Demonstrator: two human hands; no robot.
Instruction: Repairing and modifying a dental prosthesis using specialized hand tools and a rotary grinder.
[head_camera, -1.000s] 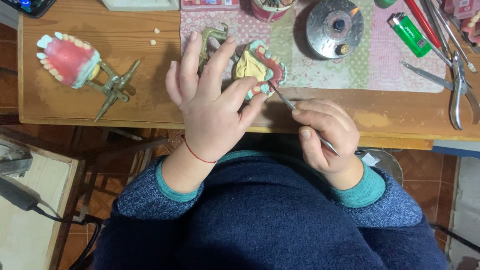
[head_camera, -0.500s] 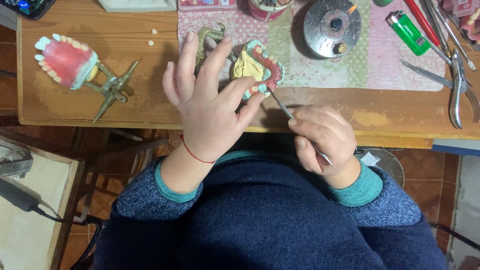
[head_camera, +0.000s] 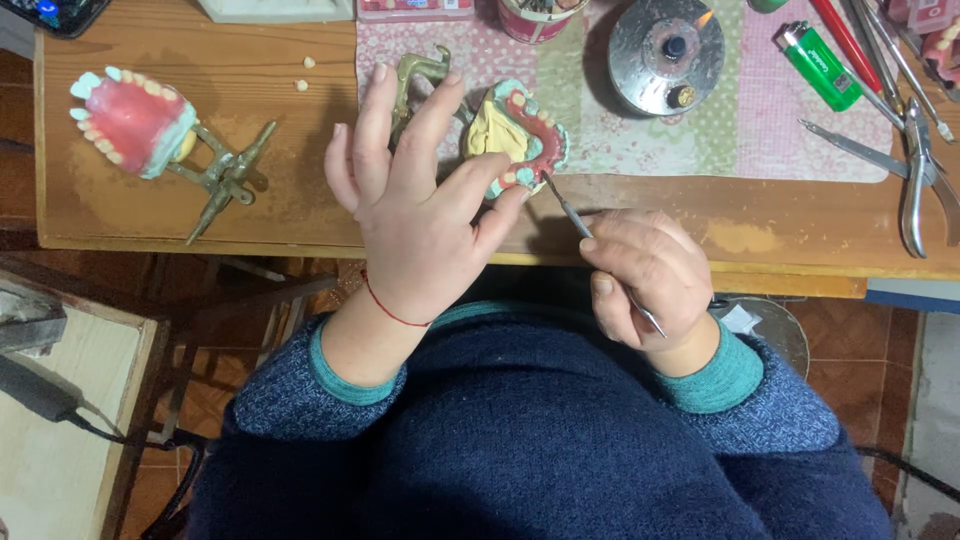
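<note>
My left hand (head_camera: 415, 225) lies over the denture model (head_camera: 515, 135), fingers spread long, with thumb and forefinger tip pinching its near rim so the arch of teeth stays steady and turned toward me. The model sits on its brass articulator (head_camera: 415, 75) at the edge of the patterned mat (head_camera: 640, 130), near the front of the wooden surface (head_camera: 230, 215), where I can brace against it. My right hand (head_camera: 650, 275) is curled closed around a thin metal carving tool (head_camera: 570, 210), held like a pen, its tip touching the pink wax gum just beside the front teeth. The round metal burner (head_camera: 665, 45) with its small flame stands just beyond the model, handy for warming the tool. A second denture model (head_camera: 130, 120) rests well apart at the left, and a green lighter (head_camera: 818, 65) and pliers (head_camera: 915, 170) lie off to the right.
</note>
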